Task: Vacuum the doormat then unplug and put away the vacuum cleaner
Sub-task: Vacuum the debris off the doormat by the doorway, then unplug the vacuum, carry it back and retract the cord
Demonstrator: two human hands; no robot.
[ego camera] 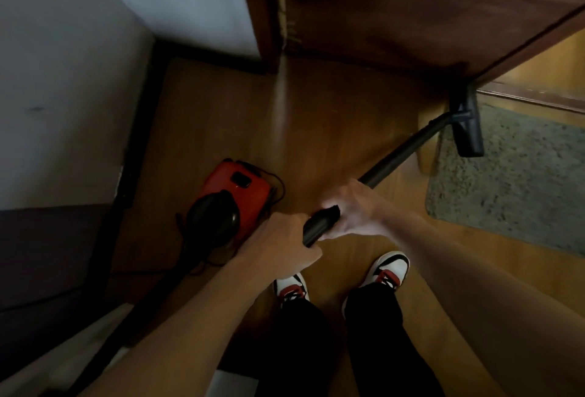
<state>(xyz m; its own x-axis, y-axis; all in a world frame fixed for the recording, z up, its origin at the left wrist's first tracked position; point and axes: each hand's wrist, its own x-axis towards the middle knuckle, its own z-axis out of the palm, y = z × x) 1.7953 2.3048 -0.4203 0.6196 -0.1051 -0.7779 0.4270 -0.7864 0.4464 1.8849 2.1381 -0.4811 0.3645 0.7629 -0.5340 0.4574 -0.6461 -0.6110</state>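
Both hands gripping wand, floor head at doormat edge.
Left hand [285, 239] and right hand [351, 206] (blurred) each close round the black wand [402, 152]. Ahead and to their right, the floor head [468, 125] sits on the doormat [512, 181] edge beside the door [411, 16] corner. It may knock the door. Left of the hands, the red vacuum cleaner [235, 197] stands on wooden floor [316, 130]. Its loose cord [280, 187] could snag underfoot.

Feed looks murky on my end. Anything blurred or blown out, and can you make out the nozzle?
Head view: dim overall, darkest at lower left; the right hand on the tube is motion-blurred and washed pale, the left hand sharper; the nozzle at the doormat edge is soft but readable, in brighter light.
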